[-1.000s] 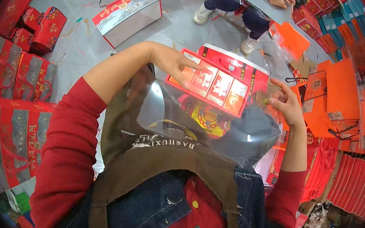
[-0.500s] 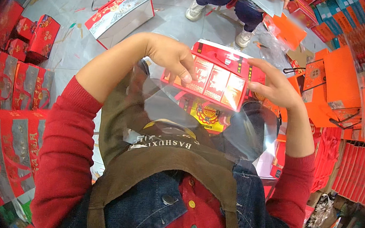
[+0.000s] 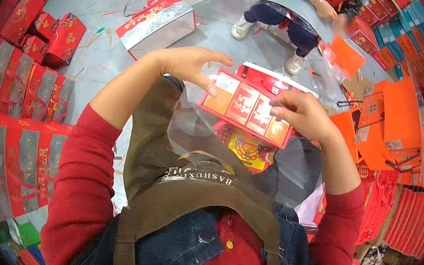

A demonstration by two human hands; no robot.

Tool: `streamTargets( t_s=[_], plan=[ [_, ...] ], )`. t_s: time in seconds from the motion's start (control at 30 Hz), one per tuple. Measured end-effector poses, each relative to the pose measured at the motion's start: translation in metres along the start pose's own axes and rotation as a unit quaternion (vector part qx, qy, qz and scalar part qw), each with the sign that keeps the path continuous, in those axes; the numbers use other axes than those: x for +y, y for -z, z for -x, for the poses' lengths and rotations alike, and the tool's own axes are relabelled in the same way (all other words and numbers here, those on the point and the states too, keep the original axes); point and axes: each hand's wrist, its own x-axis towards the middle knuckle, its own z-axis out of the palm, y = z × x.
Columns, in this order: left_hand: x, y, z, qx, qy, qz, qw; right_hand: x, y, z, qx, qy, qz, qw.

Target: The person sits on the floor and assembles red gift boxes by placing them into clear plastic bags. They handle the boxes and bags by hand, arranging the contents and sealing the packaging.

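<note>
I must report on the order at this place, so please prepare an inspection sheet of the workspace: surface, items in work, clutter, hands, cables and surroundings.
Surface: grey tiled floor below; what supports the red tray is hidden.
Job's things: the tray holds four small boxes in a row; clear film is around its near left side.
Clutter: scraps on the floor; a yellow package by the tray's near edge.
Hands: left hand open at the tray's left end; right hand over its right part, fingers curled, grip unclear.
Cables: nothing seen.
Surroundings: red packages at left, orange bags at right, a co-worker's legs beyond.
</note>
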Motion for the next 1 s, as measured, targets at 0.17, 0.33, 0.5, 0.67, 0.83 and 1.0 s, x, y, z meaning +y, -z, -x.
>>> streamTargets(
  t_s=[0.17,0.33,0.5,0.67,0.83,1.0],
  plan=[
    [-0.003,-0.018,0.016,0.189,-0.125,-0.129,0.965,0.003,0.003,0.001,-0.001,-0.046,-0.077,0.996],
    [0.018,-0.016,0.019,0.105,-0.008,0.04,0.994,-0.007,0.004,-0.002,-0.013,-0.019,-0.045,0.999],
    [0.032,-0.007,0.022,0.057,0.112,0.207,0.97,-0.013,0.009,-0.005,-0.044,-0.043,-0.024,0.998],
    [0.037,-0.002,0.02,0.028,0.103,0.256,0.961,-0.009,0.003,-0.026,-0.009,0.103,0.016,0.995],
    [0.046,0.002,0.015,0.011,0.101,0.26,0.96,-0.021,-0.011,-0.046,-0.052,0.051,0.016,0.997],
    [0.039,0.008,0.023,0.014,0.15,0.269,0.951,-0.003,0.001,-0.04,-0.124,0.012,-0.048,0.991]
  ],
)
